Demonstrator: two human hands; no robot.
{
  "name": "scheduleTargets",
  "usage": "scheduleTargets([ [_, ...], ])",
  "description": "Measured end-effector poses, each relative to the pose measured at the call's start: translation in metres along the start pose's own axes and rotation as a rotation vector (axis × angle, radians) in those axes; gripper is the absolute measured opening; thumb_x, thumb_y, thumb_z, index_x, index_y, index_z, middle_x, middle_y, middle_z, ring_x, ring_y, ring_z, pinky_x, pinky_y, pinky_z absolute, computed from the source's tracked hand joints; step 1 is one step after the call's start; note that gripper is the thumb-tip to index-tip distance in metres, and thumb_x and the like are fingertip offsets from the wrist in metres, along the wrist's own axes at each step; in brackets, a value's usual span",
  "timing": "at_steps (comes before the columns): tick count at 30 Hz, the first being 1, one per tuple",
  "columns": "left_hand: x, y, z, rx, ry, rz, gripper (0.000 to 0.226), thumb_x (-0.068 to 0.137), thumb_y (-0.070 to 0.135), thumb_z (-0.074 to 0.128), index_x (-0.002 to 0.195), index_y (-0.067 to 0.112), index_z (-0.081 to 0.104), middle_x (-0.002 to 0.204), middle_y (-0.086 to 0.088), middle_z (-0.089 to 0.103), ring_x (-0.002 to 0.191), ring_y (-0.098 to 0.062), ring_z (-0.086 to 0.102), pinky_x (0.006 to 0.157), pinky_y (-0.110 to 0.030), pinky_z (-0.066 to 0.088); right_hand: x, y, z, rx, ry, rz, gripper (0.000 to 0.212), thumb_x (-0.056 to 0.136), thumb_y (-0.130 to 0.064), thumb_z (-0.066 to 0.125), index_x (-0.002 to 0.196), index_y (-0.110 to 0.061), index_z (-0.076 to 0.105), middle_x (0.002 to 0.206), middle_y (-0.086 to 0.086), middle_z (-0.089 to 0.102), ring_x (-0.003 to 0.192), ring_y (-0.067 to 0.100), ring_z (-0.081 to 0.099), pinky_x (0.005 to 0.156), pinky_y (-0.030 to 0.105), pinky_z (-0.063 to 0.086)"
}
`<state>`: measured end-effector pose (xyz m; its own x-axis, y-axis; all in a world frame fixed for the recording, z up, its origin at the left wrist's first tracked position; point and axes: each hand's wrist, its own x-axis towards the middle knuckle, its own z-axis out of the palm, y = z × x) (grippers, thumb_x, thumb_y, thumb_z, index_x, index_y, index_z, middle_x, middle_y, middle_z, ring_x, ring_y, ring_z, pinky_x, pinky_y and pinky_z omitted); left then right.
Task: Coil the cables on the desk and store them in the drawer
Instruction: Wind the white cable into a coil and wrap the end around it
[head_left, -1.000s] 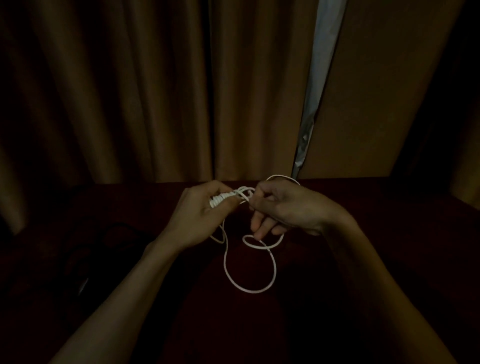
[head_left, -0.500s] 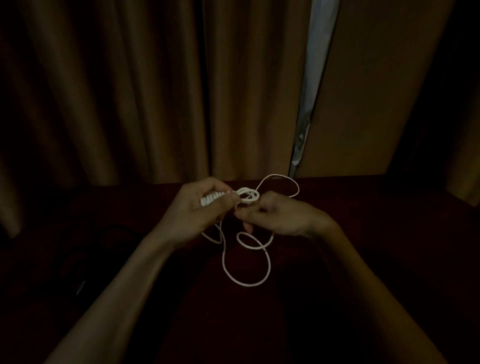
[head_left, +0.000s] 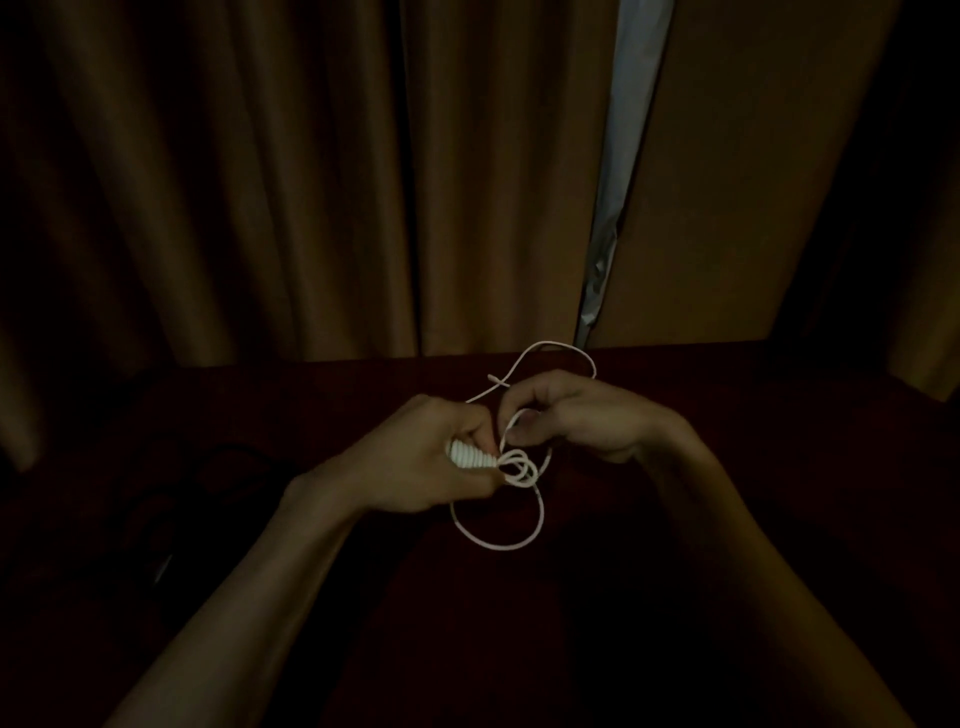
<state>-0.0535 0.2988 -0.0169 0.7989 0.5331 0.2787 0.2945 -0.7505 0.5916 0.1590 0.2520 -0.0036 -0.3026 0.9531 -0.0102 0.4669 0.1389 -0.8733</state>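
Above the desk, white cable: slack loop nearest, below both hands
Left hand: fingers curled round the cable's wound bundle
Right hand: pinches a loose strand just beside it
Behind: brown curtain

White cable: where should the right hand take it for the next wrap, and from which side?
Probably pinch the strand right beside the wound bundle in the left hand, coming from the right, as the right hand does now. There it is short and held firm; the lower loop is slack and would give no tension.
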Motion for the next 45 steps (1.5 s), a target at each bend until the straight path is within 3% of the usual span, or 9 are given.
scheduleTargets([
  [8, 0.003, -0.017, -0.001, 0.205, 0.27, -0.001, 0.028, 0.088, 0.041, 0.072, 0.115, 0.033, 0.068, 0.077, 0.014, 0.07, 0.066, 0.002, 0.067, 0.06, -0.033, 0.055, 0.003, -0.023, 0.007, -0.1, 0.238, -0.079, 0.013, 0.098, -0.005, 0.06, 0.102, 0.0, 0.072, 0.105, 0.017, 0.073, 0.103, 0.028, 0.068, 0.095, 0.044, 0.052],
  [16, 0.001, -0.033, -0.009, 0.353, 0.521, 0.016, 0.044, 0.089, 0.052, 0.05, 0.111, 0.025, 0.076, 0.097, 0.0, 0.078, 0.087, -0.022, 0.074, 0.069, -0.04, 0.056, -0.007, -0.051, 0.015, 0.019, 0.35, -0.227, 0.028, 0.1, -0.003, 0.058, 0.125, -0.015, 0.066, 0.124, -0.006, 0.068, 0.117, -0.003, 0.062, 0.101, 0.016, 0.047],
  [21, -0.002, -0.031, -0.012, 0.333, 0.596, 0.045, 0.04, 0.091, 0.053, 0.053, 0.109, 0.026, 0.078, 0.095, 0.005, 0.078, 0.084, -0.015, 0.073, 0.068, -0.034, 0.056, -0.023, -0.063, -0.013, 0.709, 0.692, -0.416, 0.028, 0.101, 0.004, 0.045, 0.104, -0.009, 0.07, 0.115, 0.007, 0.075, 0.116, 0.018, 0.069, 0.096, 0.026, 0.054],
  [24, -0.001, -0.027, -0.011, 0.333, 0.629, 0.07, 0.037, 0.092, 0.049, 0.057, 0.107, 0.024, 0.079, 0.093, 0.005, 0.079, 0.081, -0.012, 0.073, 0.067, -0.032, 0.056, -0.005, -0.031, -0.017, 0.426, 0.93, -0.211, 0.021, 0.101, -0.007, 0.055, 0.114, -0.013, 0.07, 0.114, 0.0, 0.071, 0.106, 0.007, 0.065, 0.092, 0.021, 0.048],
  [26, 0.0, -0.024, -0.01, 0.335, 0.638, 0.1, 0.037, 0.091, 0.047, 0.058, 0.107, 0.021, 0.079, 0.095, 0.004, 0.079, 0.082, -0.011, 0.073, 0.067, -0.029, 0.056, 0.008, -0.007, -0.008, 0.342, 0.805, -0.084, 0.028, 0.104, -0.018, 0.055, 0.13, -0.017, 0.064, 0.124, -0.004, 0.068, 0.113, 0.003, 0.061, 0.1, 0.02, 0.045],
  [30, -0.001, -0.02, -0.011, 0.338, 0.638, 0.138, 0.036, 0.09, 0.043, 0.061, 0.108, 0.017, 0.079, 0.099, 0.003, 0.079, 0.085, -0.008, 0.072, 0.072, -0.022, 0.054, 0.018, 0.01, 0.006, 0.629, 0.412, -0.065, 0.032, 0.106, -0.026, 0.045, 0.132, -0.026, 0.063, 0.129, -0.004, 0.07, 0.128, 0.013, 0.059, 0.108, 0.038, 0.041],
  [34, -0.002, -0.024, -0.016, 0.37, 0.644, 0.141, 0.032, 0.09, 0.038, 0.066, 0.11, 0.016, 0.078, 0.101, 0.0, 0.079, 0.085, -0.014, 0.074, 0.07, -0.027, 0.056, 0.013, 0.01, 0.003, 0.595, 0.324, -0.081, 0.03, 0.106, -0.019, 0.045, 0.126, -0.008, 0.065, 0.101, 0.008, 0.072, 0.093, 0.018, 0.065, 0.078, 0.033, 0.044],
  [39, -0.007, -0.035, -0.024, 0.41, 0.699, 0.08, 0.026, 0.089, 0.034, 0.067, 0.107, 0.02, 0.079, 0.095, 0.0, 0.079, 0.083, -0.018, 0.074, 0.067, -0.031, 0.056, 0.002, 0.012, -0.011, 0.588, 0.424, -0.203, 0.024, 0.092, -0.025, 0.06, 0.078, -0.012, 0.074, 0.055, -0.006, 0.037, 0.049, 0.002, 0.031, 0.049, 0.017, 0.022],
  [45, -0.013, -0.052, -0.037, 0.412, 0.803, -0.038, 0.033, 0.09, 0.044, 0.059, 0.104, 0.022, 0.079, 0.088, -0.003, 0.078, 0.079, -0.026, 0.074, 0.067, -0.035, 0.056, -0.015, 0.023, -0.039, 0.496, 0.717, -0.151, 0.037, 0.089, -0.029, 0.067, 0.057, -0.012, 0.068, 0.044, -0.003, 0.036, 0.041, 0.008, 0.028, 0.048, 0.026, 0.016],
])
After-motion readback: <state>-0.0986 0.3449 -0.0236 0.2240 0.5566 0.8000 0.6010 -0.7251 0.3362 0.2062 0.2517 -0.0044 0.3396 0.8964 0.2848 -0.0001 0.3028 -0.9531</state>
